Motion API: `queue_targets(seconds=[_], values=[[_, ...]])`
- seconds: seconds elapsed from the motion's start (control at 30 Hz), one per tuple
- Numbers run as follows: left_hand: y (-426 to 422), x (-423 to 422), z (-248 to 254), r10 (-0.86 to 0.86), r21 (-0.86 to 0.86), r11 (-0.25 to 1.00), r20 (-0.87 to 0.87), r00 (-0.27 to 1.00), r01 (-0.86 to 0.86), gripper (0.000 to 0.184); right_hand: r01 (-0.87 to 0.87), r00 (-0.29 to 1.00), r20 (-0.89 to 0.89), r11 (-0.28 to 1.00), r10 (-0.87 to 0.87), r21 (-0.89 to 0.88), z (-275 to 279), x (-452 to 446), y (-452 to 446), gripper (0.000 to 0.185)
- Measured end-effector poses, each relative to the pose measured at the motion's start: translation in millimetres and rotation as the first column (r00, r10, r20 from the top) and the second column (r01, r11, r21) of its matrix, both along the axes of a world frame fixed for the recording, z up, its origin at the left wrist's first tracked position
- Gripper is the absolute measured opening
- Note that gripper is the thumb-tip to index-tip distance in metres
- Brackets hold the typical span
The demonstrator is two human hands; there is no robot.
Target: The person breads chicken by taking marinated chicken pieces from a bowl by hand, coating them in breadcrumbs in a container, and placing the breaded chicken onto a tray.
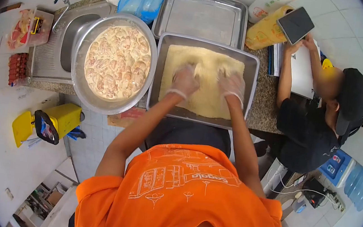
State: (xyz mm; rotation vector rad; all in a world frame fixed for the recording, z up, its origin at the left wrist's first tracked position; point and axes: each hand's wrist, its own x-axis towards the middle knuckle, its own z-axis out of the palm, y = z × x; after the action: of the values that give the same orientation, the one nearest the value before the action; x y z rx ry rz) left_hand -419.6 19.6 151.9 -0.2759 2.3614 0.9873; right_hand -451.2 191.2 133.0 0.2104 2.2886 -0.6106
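Pale yellow flour or breading (203,100) fills a grey rectangular tub (254,77). Both hands wear clear plastic gloves. My left hand (186,81) is in the breading left of the middle, its fingertips blurred and partly sunk in it. On the right side of the same tub, my right hand (230,88) also touches the breading, its fingertips blurred and partly hidden. A wide metal bowl (77,62) beside the tub on the left holds raw meat pieces in a pale, creamy coating (117,62).
Behind the tub lies an empty metal tray (202,18). A blue bag (143,0) and a sink (70,38) are at the left. A yellow package (266,31) stands back right. Another person in black (308,133) holds a phone (295,25) at the right.
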Motion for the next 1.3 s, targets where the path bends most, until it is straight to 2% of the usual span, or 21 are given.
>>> queue_targets(seconds=[0.03,0.1,0.13,0.23,0.33,0.43,0.53,0.6,0.7,0.77,0.8,0.83,0.87,0.9,0.97,1.03,1.07,1.17,1.23,1.27,1.3], values=[[-0.4,-8.0,-17.6,-0.126,-0.066,0.991,-0.202,0.971,0.115,0.047,-0.246,0.969,0.026,0.944,0.247,0.221,6.5,-12.9,-8.4,0.049],[-4.3,-11.1,-64.8,-0.375,-0.253,0.926,-0.537,0.756,0.279,0.046,-0.253,0.835,-0.410,0.918,0.367,0.307,-44.7,21.8,-21.7,0.050],[-4.6,-7.4,-66.9,-0.483,-0.372,0.862,-0.395,0.781,0.345,0.050,-0.239,0.685,-0.602,0.907,0.411,0.347,-62.4,26.9,-27.0,0.050],[2.8,15.9,-48.7,-0.554,-0.421,0.780,-0.122,0.823,0.463,0.065,-0.372,0.861,-0.237,0.876,0.449,0.307,-20.3,16.3,-32.5,0.058],[5.6,33.9,-64.2,-0.555,-0.350,0.772,0.036,0.831,0.531,0.074,-0.331,0.883,-0.247,0.903,0.399,0.274,-33.6,5.7,-31.9,0.057],[0.1,10.2,-49.5,-0.690,-0.248,0.596,0.330,0.645,0.764,0.079,-0.386,0.843,-0.261,0.868,0.470,0.313,-46.2,30.3,-32.0,0.060],[-11.8,4.2,-65.4,-0.667,-0.270,0.644,0.260,0.698,0.716,0.081,-0.492,0.818,-0.148,0.810,0.556,0.319,-40.4,24.6,-34.9,0.064],[-13.8,1.5,-88.7,-0.686,-0.195,0.643,0.284,0.670,0.740,0.083,-0.541,0.814,-0.075,0.800,0.576,0.259,-39.8,18.5,-31.5,0.064],[-29.0,-17.7,-64.1,-0.568,0.005,0.806,0.284,0.772,0.591,0.081,-0.561,0.806,-0.099,0.806,0.584,0.190,-39.6,7.6,-15.1,0.063],[-31.5,-11.3,-55.8,-0.517,-0.092,0.840,0.161,0.841,0.534,0.079,-0.541,0.801,-0.163,0.813,0.576,0.217,-48.1,14.9,-10.1,0.062],[-25.4,10.8,-68.4,-0.541,-0.277,0.804,0.024,0.840,0.526,0.077,-0.525,0.814,-0.133,0.815,0.565,0.244,-42.0,16.1,-15.8,0.062],[-20.0,26.5,-82.1,-0.573,-0.450,0.756,-0.105,0.813,0.475,0.076,-0.513,0.826,-0.100,0.814,0.554,0.271,-33.3,20.0,-24.9,0.062],[-17.4,22.3,-95.8,-0.579,-0.528,0.747,-0.218,0.786,0.403,0.076,-0.496,0.838,-0.078,0.813,0.540,0.303,-27.0,17.7,-30.3,0.061],[-14.8,22.3,-110.7,-0.593,-0.590,0.734,-0.315,0.741,0.336,0.076,-0.504,0.841,-0.075,0.826,0.536,0.251,-28.7,14.1,-28.4,0.060],[-14.2,19.9,-104.5,-0.623,-0.532,0.729,-0.253,0.741,0.431,0.074,-0.528,0.840,-0.059,0.837,0.539,0.145,-40.6,3.2,-14.7,0.058],[-27.8,-17.1,-64.0,-0.674,-0.246,0.708,0.041,0.737,0.661,0.070,-0.580,0.771,-0.158,0.783,0.617,0.226,-40.7,-7.6,3.2,0.059],[-36.7,-22.2,-75.6,-0.653,-0.163,0.751,-0.034,0.757,0.640,0.055,-0.575,0.768,-0.158,0.777,0.620,0.255,-38.6,-5.4,9.9,0.057],[-37.2,-14.3,-12.8,-0.566,-0.155,0.781,0.232,0.791,0.605,0.043,-0.524,0.786,-0.173,0.788,0.594,0.323,-28.9,-1.3,15.2,0.054],[-43.9,-8.6,-13.3,-0.535,-0.254,0.813,0.030,0.845,0.524,0.044,-0.463,0.821,-0.178,0.816,0.542,0.345,-21.4,8.8,17.7,0.053],[-46.5,-2.6,-16.0,-0.518,-0.293,0.827,-0.064,0.853,0.480,0.044,-0.453,0.772,-0.302,0.817,0.559,0.356,-16.6,18.3,21.1,0.049],[-47.1,1.5,-12.2,-0.500,-0.288,0.837,-0.061,0.864,0.464,0.045,-0.441,0.706,-0.423,0.820,0.568,0.364,0.2,27.1,22.7,0.045]])
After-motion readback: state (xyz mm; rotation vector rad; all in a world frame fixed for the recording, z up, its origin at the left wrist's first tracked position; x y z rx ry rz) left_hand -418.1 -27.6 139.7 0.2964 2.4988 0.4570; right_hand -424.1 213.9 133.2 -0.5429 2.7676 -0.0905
